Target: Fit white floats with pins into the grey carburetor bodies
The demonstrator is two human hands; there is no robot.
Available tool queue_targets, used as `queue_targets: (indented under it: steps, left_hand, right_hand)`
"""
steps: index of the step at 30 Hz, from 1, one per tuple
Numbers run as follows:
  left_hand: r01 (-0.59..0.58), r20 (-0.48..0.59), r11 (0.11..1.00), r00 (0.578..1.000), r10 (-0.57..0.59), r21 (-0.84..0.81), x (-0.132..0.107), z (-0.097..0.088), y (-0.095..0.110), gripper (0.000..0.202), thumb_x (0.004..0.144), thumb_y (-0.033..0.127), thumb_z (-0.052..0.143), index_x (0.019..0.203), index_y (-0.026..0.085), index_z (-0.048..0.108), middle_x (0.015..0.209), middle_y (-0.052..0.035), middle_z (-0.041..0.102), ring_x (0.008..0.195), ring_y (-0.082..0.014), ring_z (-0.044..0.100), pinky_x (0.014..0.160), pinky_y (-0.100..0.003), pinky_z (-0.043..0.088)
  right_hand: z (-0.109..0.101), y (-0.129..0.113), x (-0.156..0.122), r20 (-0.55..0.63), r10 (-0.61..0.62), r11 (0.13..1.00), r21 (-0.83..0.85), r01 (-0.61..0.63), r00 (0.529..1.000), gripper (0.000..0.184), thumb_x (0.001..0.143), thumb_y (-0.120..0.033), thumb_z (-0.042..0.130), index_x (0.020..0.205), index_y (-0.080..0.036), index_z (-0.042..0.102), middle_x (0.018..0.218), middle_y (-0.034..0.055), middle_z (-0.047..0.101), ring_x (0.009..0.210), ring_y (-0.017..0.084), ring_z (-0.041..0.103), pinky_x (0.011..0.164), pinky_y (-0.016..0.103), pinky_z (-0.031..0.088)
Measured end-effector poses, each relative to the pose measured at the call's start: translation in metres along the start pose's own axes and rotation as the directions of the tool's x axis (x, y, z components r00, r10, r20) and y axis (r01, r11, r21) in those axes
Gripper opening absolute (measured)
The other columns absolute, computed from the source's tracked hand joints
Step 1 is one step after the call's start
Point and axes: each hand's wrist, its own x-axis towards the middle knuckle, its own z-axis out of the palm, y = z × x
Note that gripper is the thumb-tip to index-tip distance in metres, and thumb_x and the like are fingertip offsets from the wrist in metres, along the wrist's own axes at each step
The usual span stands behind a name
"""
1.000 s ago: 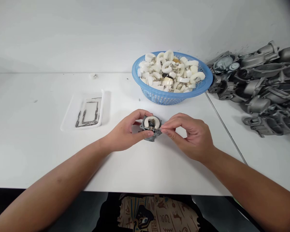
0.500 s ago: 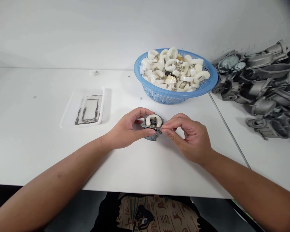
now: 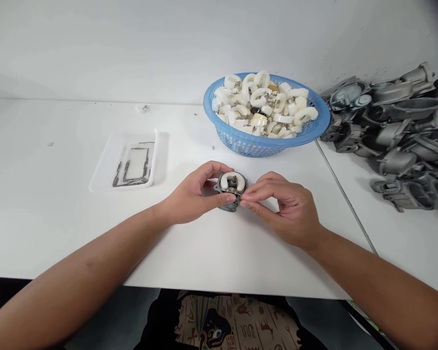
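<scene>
On the bare middle of a smooth white tabletop (image 3: 190, 257), nearer the person than the basket, the left hand (image 3: 190, 198) is holding a small grey metal housing with a rounded body (image 3: 229, 207), its fingers curling round the far left side and its thumb pressing along the near edge. In the housing's open top, a white horseshoe-shaped piece (image 3: 240, 183) is curving around a brass-coloured post (image 3: 235, 179). The right hand (image 3: 290, 208) is keeping thumb and forefinger narrowly pinched at the housing's right edge; whether they are gripping anything thin, I cannot tell. Beyond, an oval blue plastic basket (image 3: 323, 127) is holding many white and cream ring-like pieces (image 3: 305, 115). To the left, a translucent white plastic tray (image 3: 101, 167) is containing thin dark metal rods (image 3: 146, 167), while grey metal castings (image 3: 394, 131) are lying piled at the far right
</scene>
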Motion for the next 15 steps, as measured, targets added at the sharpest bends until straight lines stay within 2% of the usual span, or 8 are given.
queue_targets:
  steps: [4,11,15]
  left_hand:
    - [0.001,-0.001,1.000,1.000,-0.001,0.016,-0.0001,-0.0001,0.0010,0.044,0.083,0.030,0.073,0.121,0.020,0.055,0.118,-0.0102,0.061,0.099,-0.0181,0.062,0.084,-0.035,0.056]
    - [-0.026,-0.009,0.996,1.000,0.027,0.089,-0.0003,0.0003,0.0033,0.044,0.083,0.031,0.073,0.121,0.019,0.055,0.113,-0.0098,0.062,0.099,-0.0185,0.061,0.085,-0.036,0.054]
    - [-0.028,-0.005,0.996,1.000,0.029,0.079,-0.0001,0.0007,0.0035,0.041,0.083,0.030,0.073,0.119,0.019,0.055,0.114,-0.0099,0.062,0.100,-0.0186,0.060,0.085,-0.036,0.055]
  right_hand:
    - [-0.0022,0.0001,0.0018,0.000,-0.001,1.000,-0.027,0.001,1.000,0.014,0.083,-0.012,0.072,0.083,-0.026,0.074,0.085,0.0003,0.074,0.076,0.016,0.066,0.071,0.036,0.053]
    - [-0.0002,-0.0020,-0.0019,-0.059,0.180,0.984,0.022,-0.179,0.982,0.013,0.078,-0.013,0.077,0.085,-0.023,0.072,0.077,-0.0019,0.071,0.064,0.012,0.057,0.059,0.029,0.048]
    - [0.0013,-0.0035,-0.0028,-0.083,0.172,0.984,0.067,-0.167,0.982,0.017,0.077,-0.011,0.077,0.087,-0.022,0.069,0.079,-0.0011,0.071,0.067,0.013,0.059,0.058,0.029,0.048]
